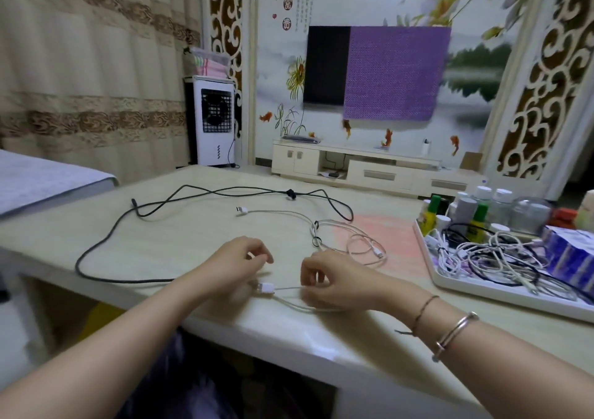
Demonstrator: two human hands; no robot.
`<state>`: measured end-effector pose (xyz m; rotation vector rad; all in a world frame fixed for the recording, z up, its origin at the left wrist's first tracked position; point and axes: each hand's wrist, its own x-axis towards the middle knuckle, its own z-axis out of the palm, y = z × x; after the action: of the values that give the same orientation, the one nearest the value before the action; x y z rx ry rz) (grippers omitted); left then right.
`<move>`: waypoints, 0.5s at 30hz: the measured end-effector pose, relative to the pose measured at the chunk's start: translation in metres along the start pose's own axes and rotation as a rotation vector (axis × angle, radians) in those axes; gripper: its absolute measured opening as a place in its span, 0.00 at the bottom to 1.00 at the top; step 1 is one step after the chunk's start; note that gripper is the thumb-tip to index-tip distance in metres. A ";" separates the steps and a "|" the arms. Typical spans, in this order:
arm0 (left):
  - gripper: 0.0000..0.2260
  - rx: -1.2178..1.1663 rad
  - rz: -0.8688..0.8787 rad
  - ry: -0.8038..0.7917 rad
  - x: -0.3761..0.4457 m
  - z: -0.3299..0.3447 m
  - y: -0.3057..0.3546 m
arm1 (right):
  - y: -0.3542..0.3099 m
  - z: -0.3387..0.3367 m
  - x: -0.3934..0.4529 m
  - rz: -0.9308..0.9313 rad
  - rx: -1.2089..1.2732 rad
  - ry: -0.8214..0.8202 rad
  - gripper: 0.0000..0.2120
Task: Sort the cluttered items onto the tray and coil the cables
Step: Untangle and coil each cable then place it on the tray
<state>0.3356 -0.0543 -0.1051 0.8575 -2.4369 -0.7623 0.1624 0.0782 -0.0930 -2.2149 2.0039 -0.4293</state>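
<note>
White cable [291, 288] pinched in both grips, left hand [236, 258], right hand [332, 279], near table edge [289, 332].

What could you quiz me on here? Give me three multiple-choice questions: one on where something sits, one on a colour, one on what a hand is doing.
1. Where is the tray?
A. on the table's right side
B. on the floor
C. on the TV stand

2. What colour is the long cable looping across the table's left half?
A. red
B. black
C. yellow

3. What is the right hand doing?
A. lying flat on the table
B. lifting a bottle
C. pinching the white cable

Answers:
1. A: the tray, full of cables with bottles at its back, sits by the table's right edge.
2. B: the cable is dark against the pale table.
3. C: its fingers curl round the thin white cable just past the plug; the left hand is beside it.
</note>
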 end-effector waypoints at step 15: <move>0.15 -0.531 0.193 0.026 0.025 -0.006 0.086 | 0.047 -0.081 -0.051 0.279 0.401 0.398 0.07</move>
<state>0.2848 -0.0169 -0.0416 0.4167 -2.0939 -1.2302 0.0902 0.1310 -0.0351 -1.6785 2.1211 -1.1893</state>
